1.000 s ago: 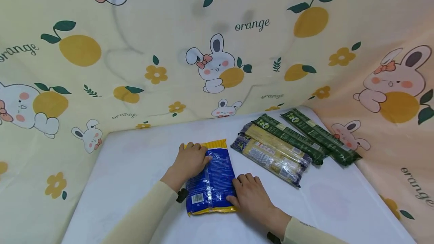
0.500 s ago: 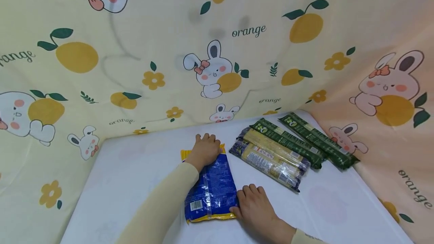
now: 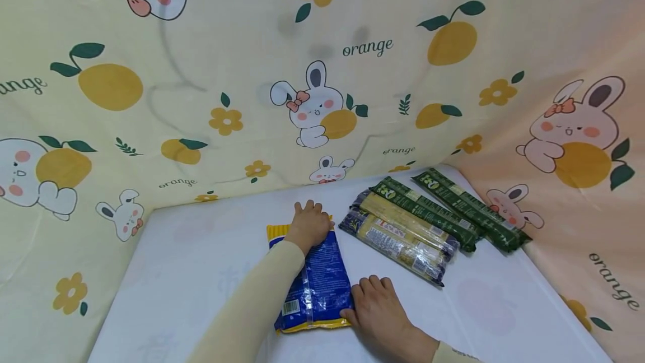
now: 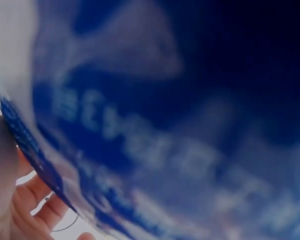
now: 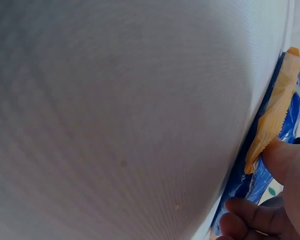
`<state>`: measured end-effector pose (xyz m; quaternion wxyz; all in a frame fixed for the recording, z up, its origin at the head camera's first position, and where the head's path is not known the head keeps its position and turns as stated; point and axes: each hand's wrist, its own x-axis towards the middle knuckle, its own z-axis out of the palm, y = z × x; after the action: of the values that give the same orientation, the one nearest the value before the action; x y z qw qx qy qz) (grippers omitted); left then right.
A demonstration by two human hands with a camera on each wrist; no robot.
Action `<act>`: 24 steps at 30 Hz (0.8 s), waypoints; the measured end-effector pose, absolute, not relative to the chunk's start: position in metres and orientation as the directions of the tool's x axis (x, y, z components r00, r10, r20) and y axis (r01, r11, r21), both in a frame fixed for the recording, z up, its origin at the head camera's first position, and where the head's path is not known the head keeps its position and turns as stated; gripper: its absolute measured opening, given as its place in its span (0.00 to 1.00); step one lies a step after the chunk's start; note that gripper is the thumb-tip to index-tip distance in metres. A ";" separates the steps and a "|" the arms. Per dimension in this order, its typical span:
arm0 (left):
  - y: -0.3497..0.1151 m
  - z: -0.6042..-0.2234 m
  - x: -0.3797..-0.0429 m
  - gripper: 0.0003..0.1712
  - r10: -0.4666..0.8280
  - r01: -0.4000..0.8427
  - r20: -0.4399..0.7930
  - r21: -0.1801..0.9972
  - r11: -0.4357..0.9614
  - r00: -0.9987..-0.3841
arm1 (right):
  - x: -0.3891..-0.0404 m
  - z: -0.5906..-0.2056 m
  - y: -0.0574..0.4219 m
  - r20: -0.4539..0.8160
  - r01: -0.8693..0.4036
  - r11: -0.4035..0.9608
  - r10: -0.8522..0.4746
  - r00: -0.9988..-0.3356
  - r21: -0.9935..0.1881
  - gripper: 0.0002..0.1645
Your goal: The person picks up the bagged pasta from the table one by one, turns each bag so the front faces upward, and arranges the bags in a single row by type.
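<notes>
A blue plastic packet (image 3: 322,279) with yellow ends lies flat on the white table, its barcode and printed side up. My left hand (image 3: 311,223) grips its far end near the far right corner, fingers bent over the edge. In the left wrist view, blurred blue film fills most of the picture, and fingers (image 4: 50,210) show past its edge. At the near right corner, my right hand (image 3: 380,307) holds the packet's side. The right wrist view shows that thumb (image 5: 280,157) against the yellow end, with bent fingers (image 5: 252,215) beside the packet.
To the right lie two green packets (image 3: 428,209) (image 3: 473,209) and clear noodle-like packets (image 3: 398,240) with dark blue ends, close together. A cloth (image 3: 227,60) printed with rabbits and oranges hangs behind the white table (image 3: 191,273) and along its right side.
My left hand has moved from the packet's far left part to its far right corner. The right hand stays at the near right corner, and the packet has hardly shifted.
</notes>
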<state>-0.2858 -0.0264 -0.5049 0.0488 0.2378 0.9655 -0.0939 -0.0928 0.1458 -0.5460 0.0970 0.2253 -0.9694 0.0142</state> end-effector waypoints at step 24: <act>-0.034 -0.514 -0.288 0.30 0.457 0.463 -0.077 -0.107 0.880 -0.886 | -0.091 -0.545 0.143 0.169 -0.408 0.913 -0.403 -0.900 0.003 0.31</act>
<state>-0.2876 -0.0345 -0.5144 0.0247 0.2375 0.9691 -0.0615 -0.0915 0.1425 -0.5454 0.0832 0.2081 -0.9744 0.0161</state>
